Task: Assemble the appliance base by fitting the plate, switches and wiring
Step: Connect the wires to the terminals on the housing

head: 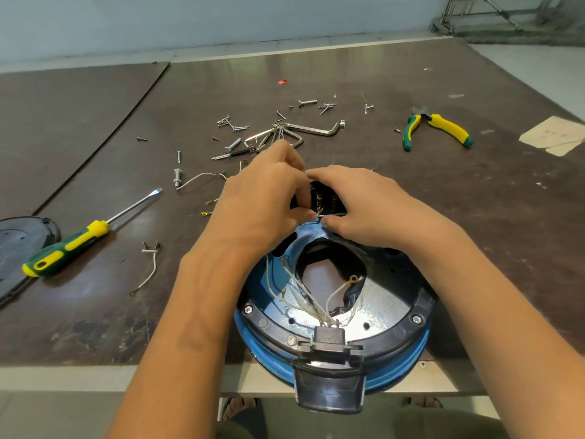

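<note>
The round blue appliance base (408,359) lies upside down at the table's near edge, its black inner ring and a black plug socket (329,337) facing me. Several white wires (304,299) with ring terminals run across its open middle. At the far rim sits a black switch block (326,198) with metal terminals. My left hand (266,198) pinches a thin wire end at the block's terminals. My right hand (364,207) grips the block from the right, its fingertips on the same spot. The hands hide most of the block.
A green-and-yellow screwdriver (72,245) lies at the left, beside a dark round plate (19,248) at the table's left edge. Loose screws, bolts and hex keys (285,134) are scattered behind the hands. Pliers (440,128) lie far right. Spare white wires (148,270) rest left of the base.
</note>
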Action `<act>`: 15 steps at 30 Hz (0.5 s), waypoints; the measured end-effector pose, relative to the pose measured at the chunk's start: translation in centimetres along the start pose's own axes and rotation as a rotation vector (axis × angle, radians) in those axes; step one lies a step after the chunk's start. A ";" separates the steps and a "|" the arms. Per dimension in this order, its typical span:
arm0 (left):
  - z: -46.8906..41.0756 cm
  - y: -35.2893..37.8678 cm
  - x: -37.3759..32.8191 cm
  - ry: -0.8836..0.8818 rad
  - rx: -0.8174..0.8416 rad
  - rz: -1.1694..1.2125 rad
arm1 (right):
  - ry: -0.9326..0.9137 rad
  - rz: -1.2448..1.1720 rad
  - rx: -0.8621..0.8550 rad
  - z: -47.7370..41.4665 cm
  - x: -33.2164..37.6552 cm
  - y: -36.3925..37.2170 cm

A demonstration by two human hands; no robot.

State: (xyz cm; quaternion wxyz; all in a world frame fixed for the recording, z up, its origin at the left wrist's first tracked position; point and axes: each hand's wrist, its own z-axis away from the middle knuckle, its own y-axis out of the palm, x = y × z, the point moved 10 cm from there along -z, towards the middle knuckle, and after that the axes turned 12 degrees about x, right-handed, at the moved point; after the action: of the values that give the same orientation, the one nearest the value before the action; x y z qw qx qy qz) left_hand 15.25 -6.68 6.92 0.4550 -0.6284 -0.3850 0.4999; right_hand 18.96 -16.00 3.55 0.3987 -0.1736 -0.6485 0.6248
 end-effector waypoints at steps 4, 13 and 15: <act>-0.7 1.9 -1.4 0.051 0.141 -0.082 | 0.029 -0.066 -0.016 0.1 -0.5 -0.4; -1.6 2.6 -0.7 0.035 0.191 -0.041 | 0.054 -0.093 -0.023 0.0 -1.0 -0.6; -1.4 2.4 -0.8 0.064 0.172 -0.013 | 0.053 -0.098 -0.025 0.0 -0.9 -0.6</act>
State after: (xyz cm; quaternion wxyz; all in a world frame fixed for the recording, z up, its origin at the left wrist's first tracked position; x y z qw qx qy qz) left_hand 16.52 -8.41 5.01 0.5228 -0.6001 -0.3298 0.5077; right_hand 19.69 -16.76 3.85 0.4435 -0.1630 -0.6532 0.5917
